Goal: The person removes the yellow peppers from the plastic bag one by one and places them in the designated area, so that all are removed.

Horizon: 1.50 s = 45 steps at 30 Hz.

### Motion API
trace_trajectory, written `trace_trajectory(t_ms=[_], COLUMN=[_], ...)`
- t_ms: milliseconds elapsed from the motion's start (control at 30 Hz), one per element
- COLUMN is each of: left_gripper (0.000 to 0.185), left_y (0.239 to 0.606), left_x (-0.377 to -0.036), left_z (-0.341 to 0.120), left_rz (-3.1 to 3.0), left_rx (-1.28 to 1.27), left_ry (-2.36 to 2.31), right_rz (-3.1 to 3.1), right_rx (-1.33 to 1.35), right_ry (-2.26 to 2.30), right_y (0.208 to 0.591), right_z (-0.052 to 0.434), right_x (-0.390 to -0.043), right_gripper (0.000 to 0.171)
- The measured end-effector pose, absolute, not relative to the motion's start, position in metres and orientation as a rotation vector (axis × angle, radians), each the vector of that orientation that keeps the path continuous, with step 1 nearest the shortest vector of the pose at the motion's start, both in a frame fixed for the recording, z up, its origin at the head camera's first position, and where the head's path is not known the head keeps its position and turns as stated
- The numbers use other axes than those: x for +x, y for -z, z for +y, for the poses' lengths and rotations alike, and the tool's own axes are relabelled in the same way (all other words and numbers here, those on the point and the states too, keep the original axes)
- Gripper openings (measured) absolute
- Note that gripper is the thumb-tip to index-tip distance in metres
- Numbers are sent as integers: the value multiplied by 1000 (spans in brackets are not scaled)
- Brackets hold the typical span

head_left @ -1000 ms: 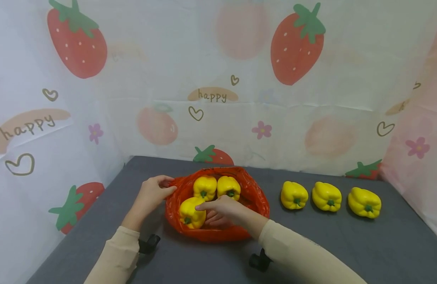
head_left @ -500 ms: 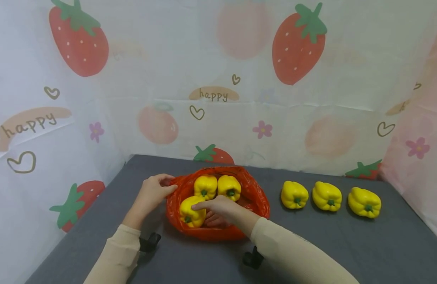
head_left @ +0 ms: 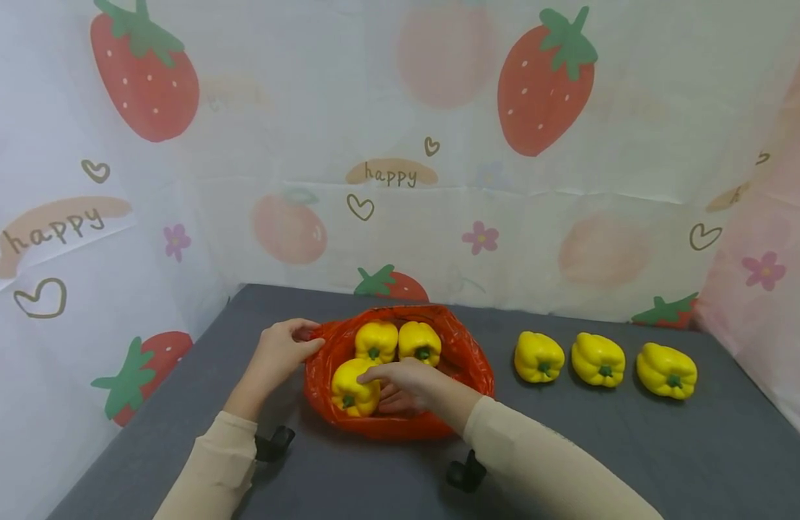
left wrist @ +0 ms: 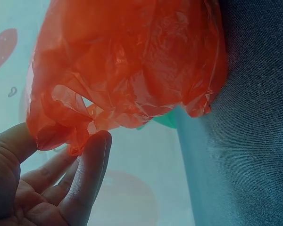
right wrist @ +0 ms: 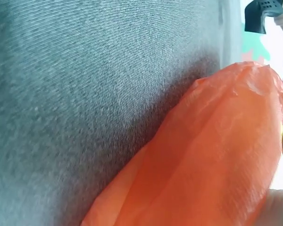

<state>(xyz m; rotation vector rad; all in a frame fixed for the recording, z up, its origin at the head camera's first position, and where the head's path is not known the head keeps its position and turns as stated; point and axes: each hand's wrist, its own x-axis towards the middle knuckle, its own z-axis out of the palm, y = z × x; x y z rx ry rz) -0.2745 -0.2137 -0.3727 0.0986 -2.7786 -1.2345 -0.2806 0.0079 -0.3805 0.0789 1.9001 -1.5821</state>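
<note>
Orange bag (head_left: 465,361), pinched by left hand (head_left: 279,354), holds peppers (head_left: 354,390).

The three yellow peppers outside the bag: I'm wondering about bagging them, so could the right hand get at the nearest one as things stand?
Probably yes: the right hand is in the orange bag, and the nearest loose pepper lies just right of it on open cloth.

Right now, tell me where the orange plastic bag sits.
In the head view, the orange plastic bag lies left of centre on the grey table, left of three loose yellow peppers.
</note>
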Motion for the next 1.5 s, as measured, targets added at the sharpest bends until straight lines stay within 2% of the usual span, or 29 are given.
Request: trace_trajectory(t_ms=[200, 567, 1167, 1400, 1500], left_gripper=[36, 36, 35, 35, 35], left_y=[371, 371, 371, 372, 372], left_x=[-274, -274, -273, -274, -274], left_z=[-214, -213, -214, -214, -214], left_rz=[-2783, -2787, -2785, -2782, -2781], left_rx=[115, 105, 72, 66, 66], left_ry=[1243, 1255, 1252, 1256, 1251], right_rz=[1865, 1803, 1787, 1843, 1851], right_rx=[67, 61, 32, -10, -28], right_ry=[1606, 1657, 1668, 1609, 1578], right_y=[375, 363, 341, 335, 333], right_z=[15, 36, 86, 108, 118], right_x=[-280, -279, -275, -270, -268], right_gripper=[69, 75, 71, 53, 52])
